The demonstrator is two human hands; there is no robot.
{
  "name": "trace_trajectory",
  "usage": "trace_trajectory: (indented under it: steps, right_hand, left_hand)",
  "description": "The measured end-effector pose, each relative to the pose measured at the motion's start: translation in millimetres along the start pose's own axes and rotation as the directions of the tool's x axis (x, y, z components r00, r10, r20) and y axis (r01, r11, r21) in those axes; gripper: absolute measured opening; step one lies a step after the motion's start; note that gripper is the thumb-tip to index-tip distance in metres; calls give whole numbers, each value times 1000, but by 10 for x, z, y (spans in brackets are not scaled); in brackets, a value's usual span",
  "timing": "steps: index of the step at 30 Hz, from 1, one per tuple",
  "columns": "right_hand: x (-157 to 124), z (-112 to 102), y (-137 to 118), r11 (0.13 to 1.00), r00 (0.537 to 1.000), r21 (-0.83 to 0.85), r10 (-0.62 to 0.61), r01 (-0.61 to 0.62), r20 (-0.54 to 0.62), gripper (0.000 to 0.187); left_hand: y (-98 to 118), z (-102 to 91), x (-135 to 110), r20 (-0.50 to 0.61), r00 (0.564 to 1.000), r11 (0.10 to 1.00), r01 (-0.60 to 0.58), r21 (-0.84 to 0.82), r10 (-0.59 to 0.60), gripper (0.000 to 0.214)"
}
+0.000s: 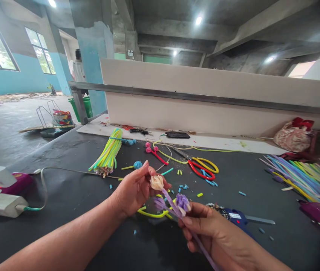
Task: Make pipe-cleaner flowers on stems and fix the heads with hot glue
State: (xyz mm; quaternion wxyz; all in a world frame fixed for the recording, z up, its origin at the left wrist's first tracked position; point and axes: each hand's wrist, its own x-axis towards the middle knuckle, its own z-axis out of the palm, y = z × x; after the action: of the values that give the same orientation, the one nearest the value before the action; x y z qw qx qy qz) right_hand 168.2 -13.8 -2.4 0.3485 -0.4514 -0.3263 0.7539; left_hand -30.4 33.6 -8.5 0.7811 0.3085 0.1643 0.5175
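Observation:
My left hand [135,190] pinches a small cream bud [156,182] at the top of a purple pipe-cleaner stem [171,201]. My right hand [207,233] is closed round the lower part of that stem, just under two fuzzy purple buds [182,202]. Both hands hover over the dark table [63,195], close to its front edge. A bent yellow pipe cleaner [151,214] lies right below them.
A bundle of yellow-green pipe cleaners [108,154] lies behind my left hand. Red-and-yellow scissors [202,167], a blue glue gun [237,218], pastel stems [303,177] at right, a white charger [4,205] at left. A white board [205,94] walls the back. A person [77,67] stands far left.

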Motion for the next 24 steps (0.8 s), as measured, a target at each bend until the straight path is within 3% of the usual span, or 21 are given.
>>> trace_trajectory:
  steps: [17,20,24]
  right_hand:
    - [-20,-16,-6,999,999,41,27,-28,33,9]
    - [-62,-58,-205,997,998,74,-19,23,-52,14]
    - [-13,-267,-727,982,952,-5,-185,189,-245,13]
  left_hand:
    - [-10,-41,40,-131,991,999,25,22,-22,24]
    - [-50,-45,56,-139,990,997,25,78,-14,24]
    - [-116,-12,49,-125,992,938,27,345,17,28]
